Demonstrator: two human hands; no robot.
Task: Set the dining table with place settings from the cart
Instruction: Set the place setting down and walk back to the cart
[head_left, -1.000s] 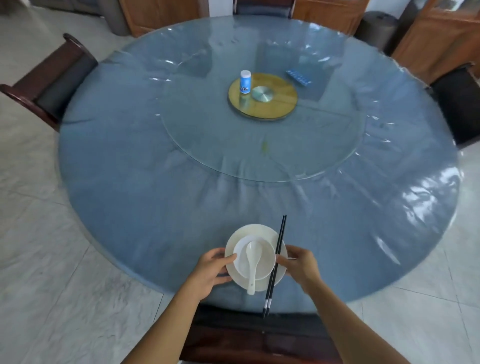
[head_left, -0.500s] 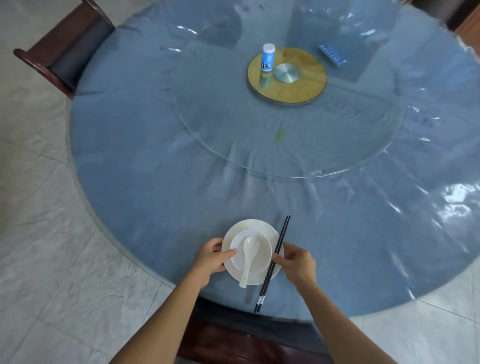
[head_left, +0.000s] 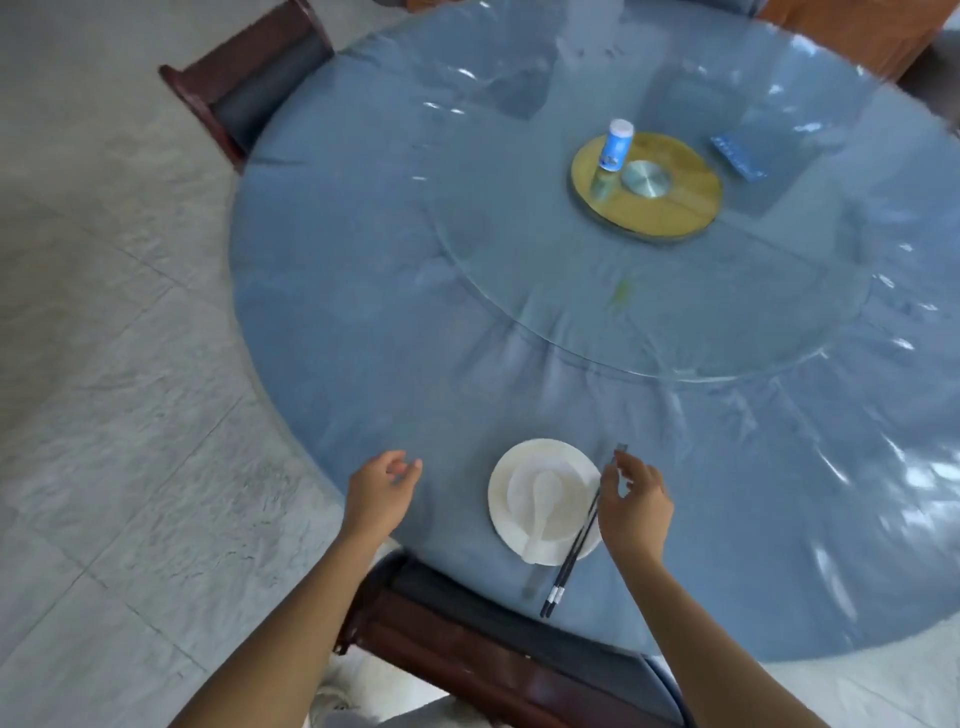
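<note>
Dark wood of a chair back (head_left: 467, 649) sits tucked against the near edge of the table (head_left: 389, 312), which is round and covered in blue cloth under clear plastic. Both bare forearms reach over that edge. The left hand (head_left: 382, 491) hovers above the near-left edge with its fingers relaxed and parted, holding nothing, well apart from the plate (head_left: 506, 499). This white plate lies close to the near edge, straight ahead of the chair. A white bowl (head_left: 519, 493) stands on it, and a white spoon (head_left: 540, 514) rests in the bowl with its handle pointing toward the near edge. Black chopsticks (head_left: 571, 556) lie as a pair across the plate's right rim, their pale-banded ends on the cloth nearest the edge. The right hand (head_left: 636, 499) is just beside their far end, fingers loose and spread, not closed round them; blur hides whether the thumb touches.

Toward the table's centre lies a large glass turntable (head_left: 571, 291). At its middle sits a yellow wooden disc (head_left: 675, 208) with a metal hub (head_left: 645, 178). A small blue-and-white bottle (head_left: 614, 145) stands upright on the glass above the disc's left side. A blue packet (head_left: 737, 156) lies on the glass right of the disc. Another chair (head_left: 244, 88) stands at the far-left edge.
</note>
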